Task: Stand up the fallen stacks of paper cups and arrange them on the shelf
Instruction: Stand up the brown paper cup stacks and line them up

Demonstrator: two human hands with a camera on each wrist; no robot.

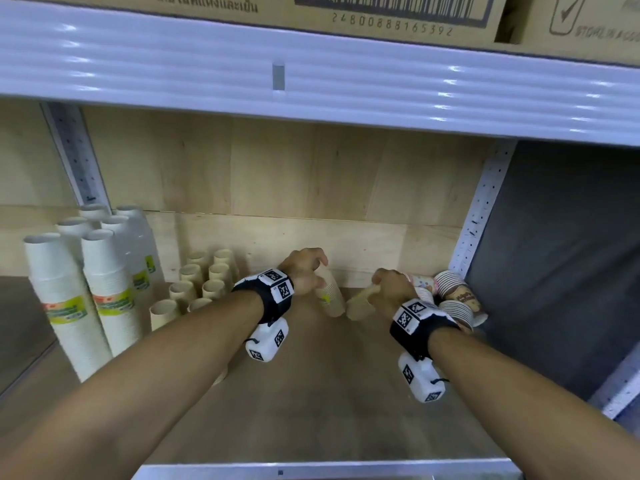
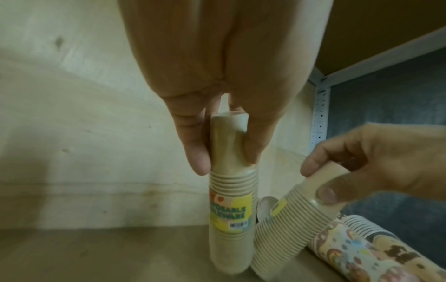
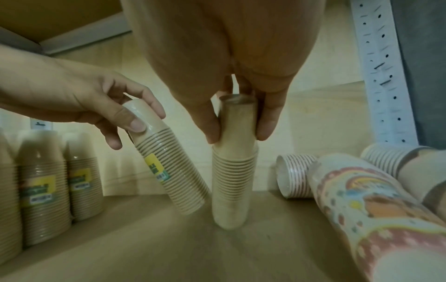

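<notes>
Head view: on the shelf (image 1: 311, 393) both hands grip brown cup stacks; left-wrist view: left hand (image 2: 217, 106) pinches its stack (image 2: 229, 209); right-wrist view: right hand (image 3: 231, 91) clasps its stack (image 3: 233, 171).

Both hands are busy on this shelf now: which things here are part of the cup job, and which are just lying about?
In the job:
left hand gripping a kraft cup stack
right hand gripping a second kraft stack
fallen printed cup stacks
shelf board

Just there:
standing white cup stacks
standing kraft stacks
cardboard boxes above
</notes>
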